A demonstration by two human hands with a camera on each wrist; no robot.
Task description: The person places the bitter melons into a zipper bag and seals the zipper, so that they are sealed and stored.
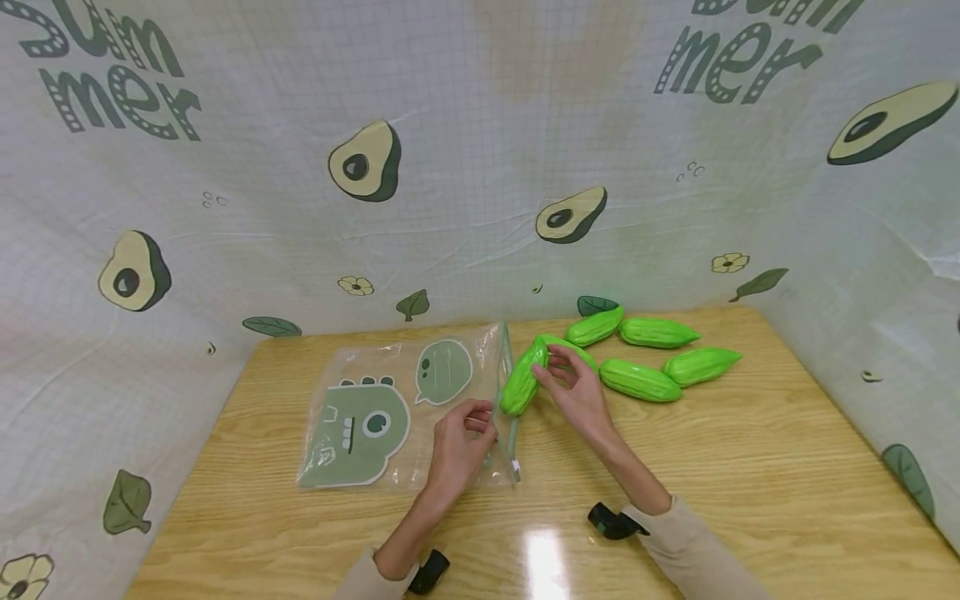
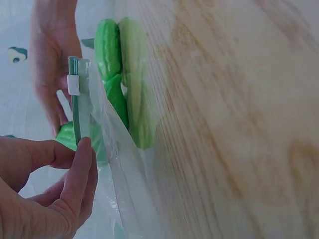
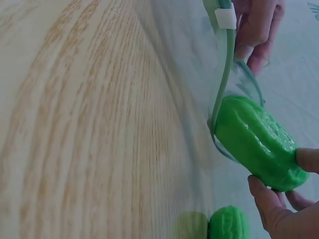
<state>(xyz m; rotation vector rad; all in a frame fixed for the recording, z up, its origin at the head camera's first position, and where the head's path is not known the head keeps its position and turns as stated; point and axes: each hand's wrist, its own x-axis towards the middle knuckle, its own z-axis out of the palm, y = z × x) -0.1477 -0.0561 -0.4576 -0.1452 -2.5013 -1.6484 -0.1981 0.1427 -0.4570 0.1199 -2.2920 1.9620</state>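
A clear zip bag (image 1: pixel 442 442) printed with a green dinosaur lies on the table, its green-edged mouth facing right. My left hand (image 1: pixel 463 437) pinches the edge of that mouth between thumb and fingers and lifts it. In the right wrist view the mouth gapes beside a white zip slider (image 3: pixel 226 18). My right hand (image 1: pixel 576 387) holds a bright green ribbed bitter gourd (image 1: pixel 525 379) by one end. The gourd's other end is right at the bag's mouth, tilted toward it.
Several more bitter gourds lie in a loose group at the back right, among them one in front (image 1: pixel 641 381) and one at the far right (image 1: pixel 701 366). The wooden table (image 1: pixel 750 483) meets a cloth wall (image 1: pixel 465 167) printed with avocados.
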